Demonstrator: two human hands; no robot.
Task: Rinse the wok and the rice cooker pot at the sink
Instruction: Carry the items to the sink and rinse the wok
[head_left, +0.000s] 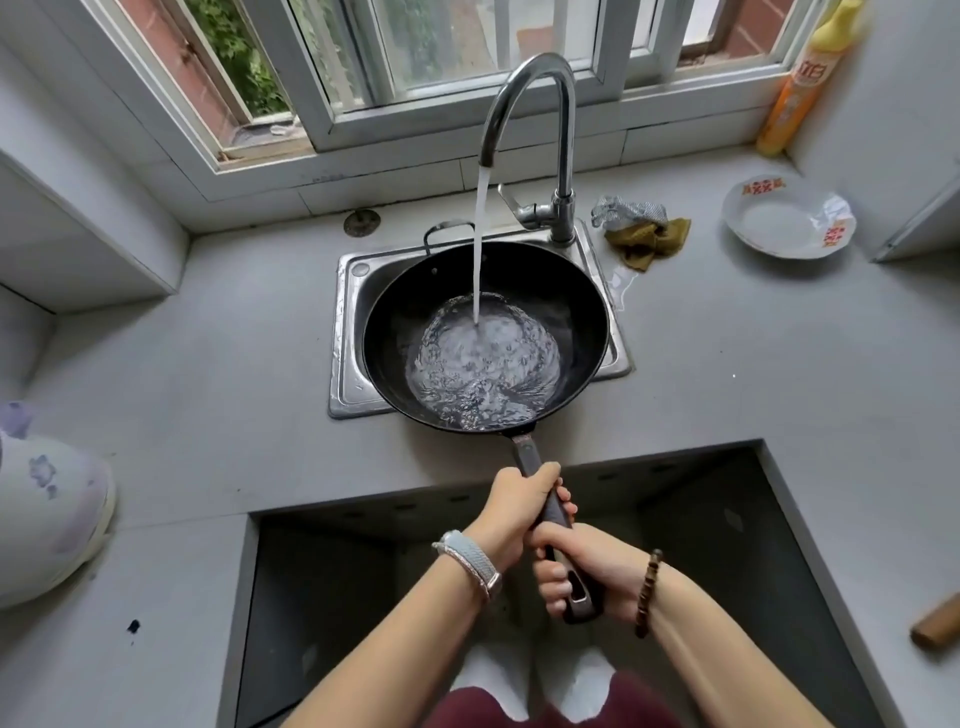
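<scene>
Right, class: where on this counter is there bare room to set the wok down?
Widest bare counter lies left of the sink, up to the flowered object. Another patch lies right of it, in front of the plate. Crowded: the far right, with cloths, plate and bottle.

One wok (395, 332), one faucet (563, 130), one sink (345, 338). Right of the sink: one grey rag (623, 212), one yellow rag (649, 243), one dish (779, 228), one bottle (800, 88). Nearer than the sink: one left hand (514, 514), one right hand (582, 566).

Black wok (576, 306); olive cloth (649, 241); yellow-orange bottle (795, 98).
</scene>
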